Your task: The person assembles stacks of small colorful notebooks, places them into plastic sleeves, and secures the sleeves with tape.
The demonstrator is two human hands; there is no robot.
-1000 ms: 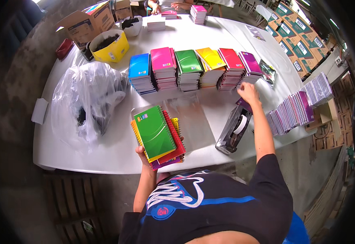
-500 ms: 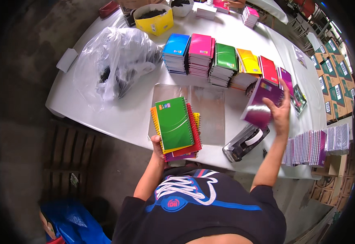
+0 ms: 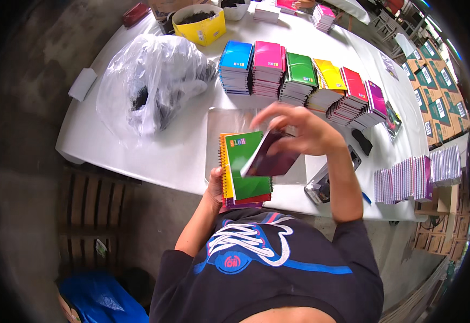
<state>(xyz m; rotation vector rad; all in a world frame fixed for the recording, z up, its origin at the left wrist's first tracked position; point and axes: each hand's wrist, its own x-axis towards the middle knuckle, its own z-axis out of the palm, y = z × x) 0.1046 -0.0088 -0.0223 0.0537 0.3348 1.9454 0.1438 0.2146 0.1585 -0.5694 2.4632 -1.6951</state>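
Observation:
My left hand grips the left edge of a small pile of spiral notebooks, with a green notebook on top and yellow, red and purple ones showing beneath. Over the right part of that pile, my right hand holds a dark purple notebook, tilted and slightly blurred. Beyond my hands stand stacks of notebooks in a curved row: a blue stack, a pink stack, a green stack, a yellow stack, a red stack and a purple stack.
Under the held pile lies a clear plastic sheet. A black tape dispenser sits beside my right forearm. A bulky clear bag and a yellow tub occupy the left and far left. Upright notebooks line the right edge, near boxes.
My right hand has brought the purple notebook from the purple stack leftward to above the held pile. My left hand and its pile have shifted slightly right.

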